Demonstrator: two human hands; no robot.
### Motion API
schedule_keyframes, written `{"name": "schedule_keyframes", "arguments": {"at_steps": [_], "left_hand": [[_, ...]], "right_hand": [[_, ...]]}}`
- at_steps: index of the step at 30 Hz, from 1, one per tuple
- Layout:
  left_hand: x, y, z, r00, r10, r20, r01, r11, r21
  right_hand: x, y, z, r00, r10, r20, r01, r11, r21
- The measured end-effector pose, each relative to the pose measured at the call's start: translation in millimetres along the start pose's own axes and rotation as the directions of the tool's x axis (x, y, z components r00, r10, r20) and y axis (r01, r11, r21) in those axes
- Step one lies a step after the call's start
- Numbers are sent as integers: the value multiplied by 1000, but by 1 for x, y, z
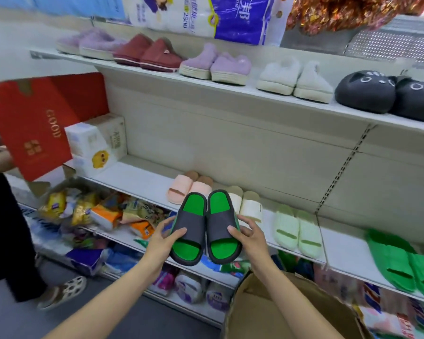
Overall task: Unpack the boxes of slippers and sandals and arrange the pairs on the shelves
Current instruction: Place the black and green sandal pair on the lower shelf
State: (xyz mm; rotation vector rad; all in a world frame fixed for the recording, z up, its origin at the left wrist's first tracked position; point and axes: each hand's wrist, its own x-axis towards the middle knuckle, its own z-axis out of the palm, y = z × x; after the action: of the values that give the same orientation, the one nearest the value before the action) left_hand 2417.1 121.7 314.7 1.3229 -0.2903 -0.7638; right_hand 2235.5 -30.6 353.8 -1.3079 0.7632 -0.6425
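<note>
fingers (179, 232) of left hand (163, 238) curled round outer edge of left slide (190, 228), thumb lying across its dark strap; right hand (249, 237) gripped right slide (222, 226) likewise, thumb on strap, fingers wrapped behind its side. both slides, dark grey with bright green footbeds, held side by side and touching, toes pointing toward shelving, raised in front of middle shelf (145, 182). on that shelf, behind and beside held pair: pink slides (186, 189), cream slides (246, 203) partly hidden by held pair, pale green slides (296, 228), then bright green slides (402, 263) far right. upper shelf (255, 94) carried fluffy lilac slippers (216, 63), maroon slippers (147, 53), white fluffy slippers (294, 78) and dark cat-face slippers (387, 94). open cardboard box (267, 302) stood low right, beneath right forearm. at left, second person in dark trousers held red box (39, 123) near stacked tissue packs (96, 140). snack bags (83, 209) heaped on lower shelf.
</note>
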Motion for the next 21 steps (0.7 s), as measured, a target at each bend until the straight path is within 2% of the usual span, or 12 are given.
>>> {"name": "schedule_keyframes", "arguments": {"at_steps": [11, 15, 21], "left_hand": [[93, 22, -81, 992, -42, -120, 38, 999, -35], [143, 30, -120, 996, -42, -78, 43, 999, 10], [228, 51, -179, 996, -84, -13, 84, 996, 43]], "right_hand": [[96, 27, 106, 997, 58, 59, -60, 998, 32], [130, 40, 153, 997, 76, 25, -78, 995, 69], [176, 62, 228, 989, 106, -100, -91, 985, 148]]}}
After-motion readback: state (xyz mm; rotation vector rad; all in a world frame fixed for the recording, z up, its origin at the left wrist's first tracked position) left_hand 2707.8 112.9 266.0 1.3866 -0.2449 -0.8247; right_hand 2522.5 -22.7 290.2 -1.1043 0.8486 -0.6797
